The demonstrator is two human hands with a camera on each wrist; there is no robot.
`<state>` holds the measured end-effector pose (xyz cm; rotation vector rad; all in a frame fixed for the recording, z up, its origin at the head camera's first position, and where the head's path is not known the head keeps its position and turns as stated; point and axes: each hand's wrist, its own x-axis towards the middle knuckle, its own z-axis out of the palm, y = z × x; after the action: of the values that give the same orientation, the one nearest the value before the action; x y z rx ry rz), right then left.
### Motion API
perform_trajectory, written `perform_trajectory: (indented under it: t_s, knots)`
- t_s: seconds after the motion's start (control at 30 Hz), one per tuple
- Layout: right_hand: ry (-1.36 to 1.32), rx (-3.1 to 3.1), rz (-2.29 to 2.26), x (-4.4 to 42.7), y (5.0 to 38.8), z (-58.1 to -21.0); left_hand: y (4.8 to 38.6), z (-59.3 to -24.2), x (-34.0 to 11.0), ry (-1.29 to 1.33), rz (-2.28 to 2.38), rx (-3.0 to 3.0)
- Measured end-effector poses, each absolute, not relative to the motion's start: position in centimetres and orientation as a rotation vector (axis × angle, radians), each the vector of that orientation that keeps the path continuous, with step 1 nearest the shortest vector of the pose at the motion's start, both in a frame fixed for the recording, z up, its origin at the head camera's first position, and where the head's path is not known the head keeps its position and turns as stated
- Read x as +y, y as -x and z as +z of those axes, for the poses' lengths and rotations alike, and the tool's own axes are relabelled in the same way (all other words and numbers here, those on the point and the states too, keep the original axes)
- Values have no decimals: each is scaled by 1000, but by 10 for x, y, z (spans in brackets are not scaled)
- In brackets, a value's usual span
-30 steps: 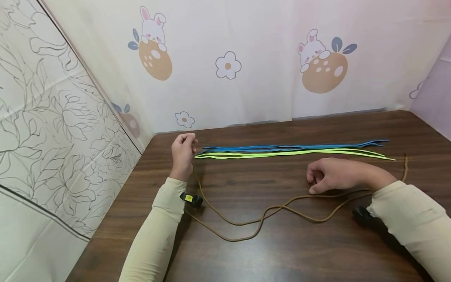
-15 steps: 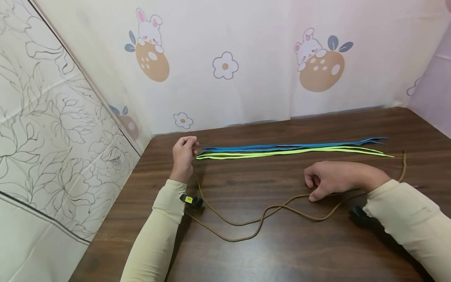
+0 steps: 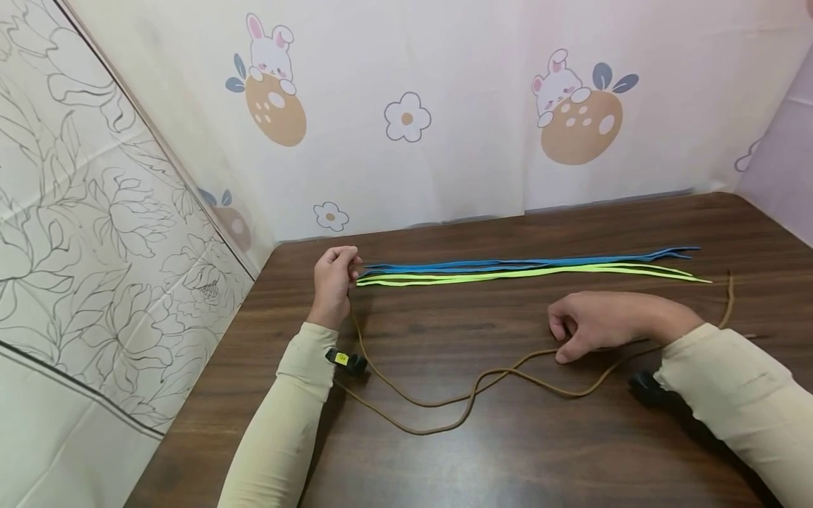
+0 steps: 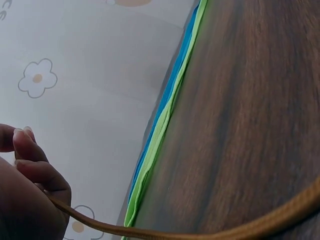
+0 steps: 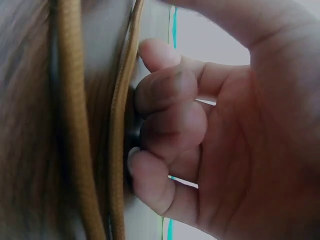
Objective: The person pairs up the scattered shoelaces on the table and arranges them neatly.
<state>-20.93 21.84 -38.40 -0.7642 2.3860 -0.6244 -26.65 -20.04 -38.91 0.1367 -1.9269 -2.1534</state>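
A round brown shoelace (image 3: pixel 447 427) lies in two crossing strands across the table; whether it is one lace or two I cannot tell. My left hand (image 3: pixel 334 282) pinches an end of it in curled fingers, raised at the left ends of the other laces. In the left wrist view the brown lace (image 4: pixel 150 233) runs out from under those fingers. My right hand (image 3: pixel 593 321) is over the right part of the strands, fingers loosely bent and thumb tip down at one strand. In the right wrist view the fingertips lie beside the brown lace (image 5: pixel 117 125); the thumb tip is hidden.
Several blue shoelaces (image 3: pixel 457 267) and yellow-green shoelaces (image 3: pixel 444 279) are stretched out side by side along the back of the brown wooden table (image 3: pixel 540 451). A wall covering (image 3: pixel 470 169) printed with rabbits and flowers rises behind it, and a floral panel (image 3: pixel 101 212) stands at left.
My right hand has lowered slightly and shifted a little left, its thumb coming down at the brown lace. Since half a second ago both hands have stayed nearly still.
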Motion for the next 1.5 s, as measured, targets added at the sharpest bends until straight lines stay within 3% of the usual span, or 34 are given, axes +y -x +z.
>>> perform_trajectory:
  t_s: [0.9,1.5]
  knots:
    - [794,2662,-790,232,224,-394,269,-391,-209,-146,-2208,-1806]
    - [650,2714,-1084,243,228,-397,271,-392,-214,-208,-2215,-1796]
